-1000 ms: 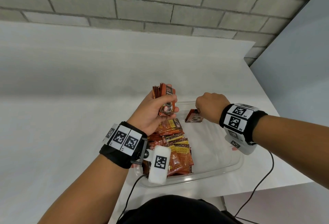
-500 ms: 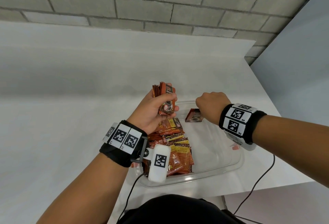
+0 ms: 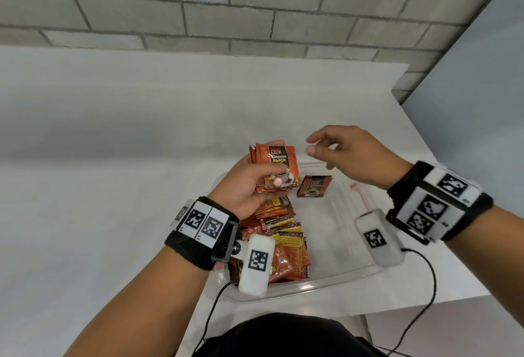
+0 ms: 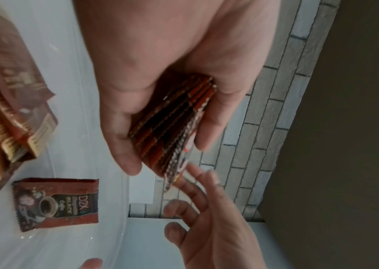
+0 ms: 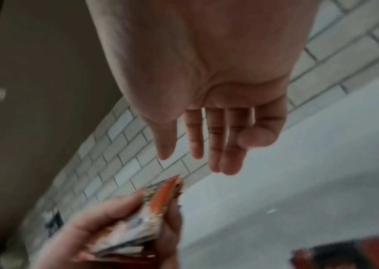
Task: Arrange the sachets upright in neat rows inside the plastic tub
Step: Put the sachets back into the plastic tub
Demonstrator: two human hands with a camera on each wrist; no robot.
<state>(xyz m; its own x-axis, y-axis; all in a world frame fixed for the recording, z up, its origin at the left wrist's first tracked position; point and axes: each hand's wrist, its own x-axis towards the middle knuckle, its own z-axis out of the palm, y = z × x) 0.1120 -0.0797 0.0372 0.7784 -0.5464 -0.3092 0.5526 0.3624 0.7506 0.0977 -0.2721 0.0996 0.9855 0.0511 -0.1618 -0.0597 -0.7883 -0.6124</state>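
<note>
My left hand [image 3: 255, 178] grips a stack of red-brown coffee sachets [image 3: 276, 166] above the far left corner of the clear plastic tub [image 3: 340, 280]; the stack's edges [image 4: 174, 123] show fanned in the left wrist view. One sachet [image 3: 314, 186] stands upright at the tub's far wall, also seen as the lone sachet [image 4: 56, 202]. My right hand [image 3: 337, 152] hovers open just right of the stack, fingers [image 5: 216, 145] straight, holding nothing. A loose heap of sachets [image 3: 283, 240] fills the tub's left side.
The tub sits on a white table [image 3: 113, 186] near its right front corner, where the table edge [image 3: 459, 300] drops off. A grey brick wall [image 3: 255, 2] rises behind. Cables [image 3: 431, 294] trail from the wrist cameras. The tub's right half is bare plastic.
My right hand let go of the single sachet at the tub's far wall, rose and opened toward the stack. The left hand tilted the stack so its front faces me.
</note>
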